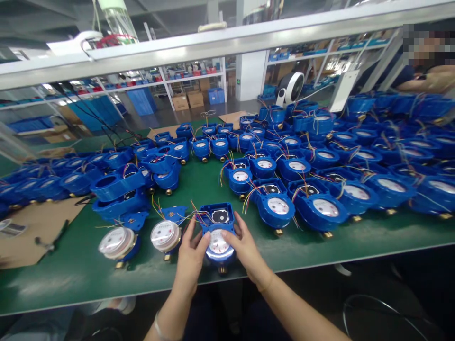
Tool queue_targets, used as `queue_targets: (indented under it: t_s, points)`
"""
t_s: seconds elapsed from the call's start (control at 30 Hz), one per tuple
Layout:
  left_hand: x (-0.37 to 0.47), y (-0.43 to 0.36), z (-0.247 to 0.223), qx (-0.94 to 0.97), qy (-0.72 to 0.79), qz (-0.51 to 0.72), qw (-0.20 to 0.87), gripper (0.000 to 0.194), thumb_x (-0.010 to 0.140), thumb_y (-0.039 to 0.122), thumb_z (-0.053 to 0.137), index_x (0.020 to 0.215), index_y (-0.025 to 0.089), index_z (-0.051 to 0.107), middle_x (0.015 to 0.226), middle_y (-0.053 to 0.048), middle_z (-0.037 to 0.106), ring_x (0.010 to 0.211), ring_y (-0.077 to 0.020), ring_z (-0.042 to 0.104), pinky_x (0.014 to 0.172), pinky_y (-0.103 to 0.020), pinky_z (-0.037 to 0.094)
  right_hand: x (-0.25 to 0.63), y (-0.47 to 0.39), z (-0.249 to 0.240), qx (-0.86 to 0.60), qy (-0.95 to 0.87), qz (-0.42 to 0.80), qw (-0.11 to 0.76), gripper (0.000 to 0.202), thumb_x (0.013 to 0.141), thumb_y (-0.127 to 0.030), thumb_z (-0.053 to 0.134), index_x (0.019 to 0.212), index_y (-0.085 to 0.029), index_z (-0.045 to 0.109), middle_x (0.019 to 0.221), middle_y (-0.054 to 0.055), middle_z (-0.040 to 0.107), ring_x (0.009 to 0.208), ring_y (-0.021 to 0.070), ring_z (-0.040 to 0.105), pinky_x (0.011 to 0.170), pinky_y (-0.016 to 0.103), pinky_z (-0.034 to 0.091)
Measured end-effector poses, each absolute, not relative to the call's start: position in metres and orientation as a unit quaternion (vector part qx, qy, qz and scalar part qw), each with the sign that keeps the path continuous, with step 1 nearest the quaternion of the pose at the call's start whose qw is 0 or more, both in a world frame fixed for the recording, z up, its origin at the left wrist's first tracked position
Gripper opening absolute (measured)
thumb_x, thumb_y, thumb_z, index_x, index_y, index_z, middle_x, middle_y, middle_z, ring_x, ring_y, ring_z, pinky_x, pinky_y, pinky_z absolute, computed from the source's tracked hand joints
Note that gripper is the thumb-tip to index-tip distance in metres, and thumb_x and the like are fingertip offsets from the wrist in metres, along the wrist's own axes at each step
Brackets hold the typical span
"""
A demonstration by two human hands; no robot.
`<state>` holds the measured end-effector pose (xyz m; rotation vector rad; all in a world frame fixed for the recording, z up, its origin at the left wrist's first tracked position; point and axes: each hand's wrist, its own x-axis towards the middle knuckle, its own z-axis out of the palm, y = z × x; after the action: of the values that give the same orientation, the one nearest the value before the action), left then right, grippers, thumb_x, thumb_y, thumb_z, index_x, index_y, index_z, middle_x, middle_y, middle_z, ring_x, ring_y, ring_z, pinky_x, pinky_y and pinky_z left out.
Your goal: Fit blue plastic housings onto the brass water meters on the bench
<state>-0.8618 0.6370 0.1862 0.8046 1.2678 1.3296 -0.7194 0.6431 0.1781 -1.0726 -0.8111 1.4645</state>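
A blue water meter point(219, 258) with a white round dial sits at the front edge of the green table, its open box with a black part and thin coloured wires facing away from me. My left hand point(194, 248) grips its left side, thumb on the dial's edge. On its right side my right hand point(247, 246) holds it, thumb also on the dial. Left of my hands, a bare meter body point(165, 236) with a clear-topped dial stands on the table, and a second one point(116, 242) lies tilted farther left.
Rows of blue meters point(325, 208) with loose wires cover the right and back of the green table point(284, 253). Stacked blue housings point(121, 189) stand at the left. Cardboard point(31, 237) with a tool lies far left. A person's arm shows at the upper right.
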Motion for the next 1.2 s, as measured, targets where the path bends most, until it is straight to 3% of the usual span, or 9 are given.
queue_targets:
  t_s: [0.17, 0.37, 0.5, 0.67, 0.77, 0.9, 1.0, 1.1, 1.2]
  points:
    - [-0.870, 0.643, 0.185, 0.415, 0.581, 0.566, 0.411, 0.062, 0.068, 0.051, 0.079, 0.123, 0.027, 0.064, 0.152, -0.009, 0.040, 0.135, -0.0337, 0.046, 0.112, -0.054, 0.041, -0.725, 0.630, 0.182, -0.449, -0.364, 0.602, 0.551, 0.108, 0.067, -0.045, 0.077, 0.152, -0.011, 0.018, 0.145, 0.020, 0.045, 0.126, 0.0345, 0.051, 0.111, 0.055, 0.039]
    - [-0.876, 0.664, 0.190, 0.502, 0.614, 0.531, 0.298, 0.030, 0.072, 0.049, 0.074, 0.086, 0.022, 0.077, 0.129, -0.014, 0.060, 0.130, -0.0325, 0.049, 0.115, -0.055, 0.033, -0.725, 0.632, 0.184, -0.437, -0.371, 0.605, 0.553, 0.108, 0.068, -0.041, 0.078, 0.153, -0.012, 0.018, 0.141, 0.019, 0.049, 0.122, 0.0341, 0.055, 0.109, 0.054, 0.041]
    - [-0.869, 0.669, 0.192, 0.484, 0.580, 0.562, 0.337, 0.026, 0.077, 0.044, 0.073, 0.072, 0.019, 0.074, 0.114, -0.015, 0.070, 0.130, -0.0300, 0.052, 0.114, -0.048, 0.034, -0.723, 0.633, 0.187, -0.436, -0.378, 0.599, 0.555, 0.105, 0.067, -0.038, 0.078, 0.151, -0.011, 0.021, 0.138, 0.018, 0.052, 0.121, 0.0332, 0.056, 0.110, 0.052, 0.042]
    - [-0.864, 0.663, 0.187, 0.437, 0.561, 0.595, 0.375, 0.026, 0.080, 0.043, 0.073, 0.080, 0.017, 0.074, 0.125, -0.015, 0.066, 0.135, -0.0275, 0.047, 0.118, -0.045, 0.029, -0.722, 0.637, 0.188, -0.434, -0.390, 0.598, 0.550, 0.106, 0.065, -0.039, 0.078, 0.150, -0.010, 0.022, 0.134, 0.020, 0.054, 0.117, 0.0332, 0.058, 0.108, 0.053, 0.043]
    - [-0.861, 0.648, 0.188, 0.432, 0.553, 0.584, 0.409, 0.041, 0.081, 0.049, 0.072, 0.108, 0.018, 0.071, 0.136, -0.014, 0.060, 0.140, -0.0264, 0.041, 0.121, -0.045, 0.026, -0.719, 0.630, 0.185, -0.458, -0.410, 0.559, 0.556, 0.100, 0.069, -0.045, 0.075, 0.148, -0.010, 0.026, 0.139, 0.021, 0.049, 0.125, 0.0338, 0.053, 0.112, 0.054, 0.040]
    - [-0.858, 0.616, 0.188, 0.391, 0.541, 0.559, 0.492, 0.064, 0.088, 0.060, 0.058, 0.143, 0.029, 0.047, 0.157, -0.004, 0.037, 0.147, -0.0235, 0.030, 0.125, -0.043, 0.018, -0.719, 0.599, 0.182, -0.542, -0.557, 0.358, 0.517, 0.083, 0.084, -0.043, 0.069, 0.153, -0.026, 0.025, 0.160, 0.012, 0.019, 0.146, 0.0335, 0.023, 0.119, 0.061, 0.027]
    - [-0.857, 0.598, 0.179, 0.346, 0.506, 0.551, 0.567, 0.063, 0.091, 0.063, 0.050, 0.146, 0.032, 0.044, 0.157, -0.002, 0.037, 0.147, -0.0244, 0.029, 0.125, -0.045, 0.018, -0.726, 0.580, 0.176, -0.531, -0.707, 0.176, 0.434, 0.086, 0.079, -0.017, 0.069, 0.152, -0.037, 0.028, 0.164, 0.004, -0.001, 0.148, 0.0400, 0.013, 0.112, 0.067, 0.035]
    - [-0.861, 0.590, 0.165, 0.366, 0.501, 0.554, 0.556, 0.066, 0.087, 0.064, 0.057, 0.142, 0.028, 0.049, 0.156, -0.005, 0.040, 0.146, -0.0268, 0.032, 0.125, -0.044, 0.020, -0.733, 0.582, 0.169, -0.512, -0.765, 0.076, 0.384, 0.075, 0.075, 0.000, 0.057, 0.141, -0.033, 0.046, 0.163, 0.005, 0.006, 0.147, 0.0405, 0.016, 0.106, 0.064, 0.045]
    - [-0.868, 0.585, 0.155, 0.395, 0.518, 0.554, 0.518, 0.071, 0.079, 0.062, 0.068, 0.138, 0.025, 0.053, 0.151, -0.010, 0.046, 0.142, -0.0303, 0.039, 0.118, -0.043, 0.037, -0.737, 0.606, 0.166, -0.518, -0.761, 0.079, 0.383, 0.062, 0.075, 0.003, 0.055, 0.129, -0.027, 0.056, 0.159, 0.008, 0.021, 0.145, 0.0377, 0.024, 0.105, 0.059, 0.049]
